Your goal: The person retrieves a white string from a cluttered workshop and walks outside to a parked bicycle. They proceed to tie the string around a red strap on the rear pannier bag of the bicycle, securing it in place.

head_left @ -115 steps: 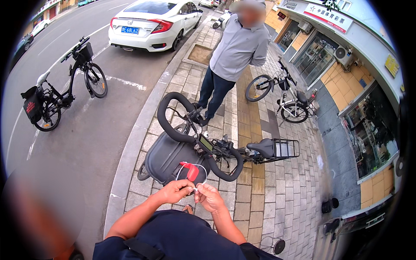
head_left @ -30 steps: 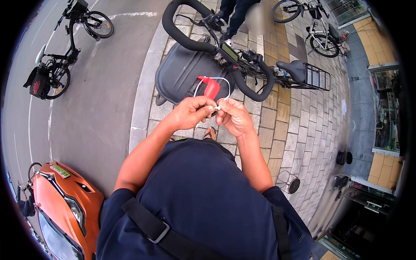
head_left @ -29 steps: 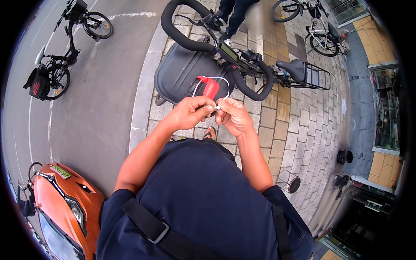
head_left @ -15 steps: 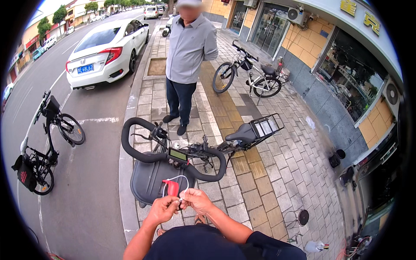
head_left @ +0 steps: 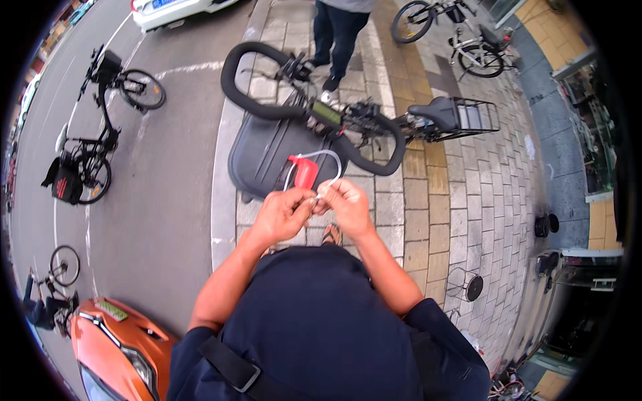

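My right hand (head_left: 346, 204) pinches a thin white tube (head_left: 332, 155) that loops up and over toward a small red object (head_left: 305, 172), perhaps a soft bottle or pouch. My left hand (head_left: 282, 214) is closed, its thumb and fingertips meeting those of the right; what it pinches is too small to make out. Another white strand runs down the left side of the red object toward the left hand. Just beyond stands a bicycle with black curved handlebars (head_left: 257, 110), a small display (head_left: 326, 112), a black saddle (head_left: 433, 115) and a rear rack (head_left: 476, 116).
Below the handlebars sits a dark grey case (head_left: 257, 157) on the paved sidewalk. Beyond the bicycle stands a person (head_left: 338, 40). Parked bicycles (head_left: 103, 123) and an orange car (head_left: 124, 347) are on the road at left. A round black-topped stool (head_left: 473, 288) stands at right.
My view has tilted downward, bringing the orange car into sight and cutting off the person's upper body. Both hands remain together at the white tube.
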### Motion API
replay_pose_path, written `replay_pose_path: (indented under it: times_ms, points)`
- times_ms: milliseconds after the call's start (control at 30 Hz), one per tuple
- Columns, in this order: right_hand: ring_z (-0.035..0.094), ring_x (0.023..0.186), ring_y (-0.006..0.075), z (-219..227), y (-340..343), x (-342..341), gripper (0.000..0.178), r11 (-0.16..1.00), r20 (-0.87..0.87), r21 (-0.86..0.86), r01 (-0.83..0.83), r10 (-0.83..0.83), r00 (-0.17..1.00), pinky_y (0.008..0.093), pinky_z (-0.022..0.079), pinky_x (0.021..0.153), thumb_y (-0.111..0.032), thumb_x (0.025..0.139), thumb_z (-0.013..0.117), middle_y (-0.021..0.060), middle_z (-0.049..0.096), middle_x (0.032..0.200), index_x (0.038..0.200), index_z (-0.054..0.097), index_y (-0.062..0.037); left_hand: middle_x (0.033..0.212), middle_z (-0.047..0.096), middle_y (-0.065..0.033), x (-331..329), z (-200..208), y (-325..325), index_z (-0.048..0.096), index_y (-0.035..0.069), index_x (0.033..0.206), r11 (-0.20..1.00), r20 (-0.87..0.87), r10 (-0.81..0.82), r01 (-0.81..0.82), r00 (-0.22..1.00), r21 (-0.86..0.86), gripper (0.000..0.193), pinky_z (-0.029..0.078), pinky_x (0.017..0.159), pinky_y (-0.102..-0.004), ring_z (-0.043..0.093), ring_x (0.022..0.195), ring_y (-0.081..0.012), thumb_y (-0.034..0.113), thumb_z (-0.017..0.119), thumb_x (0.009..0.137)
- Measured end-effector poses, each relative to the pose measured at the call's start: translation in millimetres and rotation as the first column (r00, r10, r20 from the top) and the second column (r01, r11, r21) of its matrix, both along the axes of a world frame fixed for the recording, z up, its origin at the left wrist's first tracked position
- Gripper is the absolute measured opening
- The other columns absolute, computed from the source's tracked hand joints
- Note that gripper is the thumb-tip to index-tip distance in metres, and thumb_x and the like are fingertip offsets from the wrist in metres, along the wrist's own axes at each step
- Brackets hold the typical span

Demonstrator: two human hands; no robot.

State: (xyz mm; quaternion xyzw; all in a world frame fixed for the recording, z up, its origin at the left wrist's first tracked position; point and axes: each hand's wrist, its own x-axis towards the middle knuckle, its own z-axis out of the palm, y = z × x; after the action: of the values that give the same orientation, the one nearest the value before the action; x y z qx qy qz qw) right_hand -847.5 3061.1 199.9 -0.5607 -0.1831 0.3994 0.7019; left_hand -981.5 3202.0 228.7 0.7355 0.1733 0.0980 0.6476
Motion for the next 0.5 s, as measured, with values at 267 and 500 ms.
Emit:
replay_pose_path:
  times_ms: [267, 500]
  points:
    - [0.072, 0.073, 0.0179, -20, -1, 2, 0.021, 0.995, -0.275, 0.064, -0.073, 0.088, 0.957, 0.0302, 0.059, 0.064, -0.019, 0.103, 0.070, 0.0094, 0.072, 0.086, 0.106, 0.069, 0.0022, 0.082, 0.071, -0.0051, -8, -23, -2, 0.071, -0.003, 0.109, 0.978, -0.041, 0.050, -0.057, 0.998, -0.200, 0.016, 0.059, 0.067, -0.0284, 0.069, 0.073, -0.0096, 0.009, 0.062, 0.103]
    - [0.073, 0.075, 0.0197, -12, -2, 10, 0.023, 0.987, -0.258, -0.007, -0.161, 0.154, 0.954, 0.0317, 0.060, 0.067, -0.019, 0.104, 0.068, 0.0094, 0.073, 0.087, 0.111, 0.069, 0.0025, 0.081, 0.071, -0.0047, -10, -15, 1, 0.071, -0.003, 0.108, 1.000, -0.051, 0.022, -0.022, 0.998, 0.002, 0.015, 0.058, 0.067, -0.0287, 0.069, 0.073, -0.0097, 0.008, 0.063, 0.103]
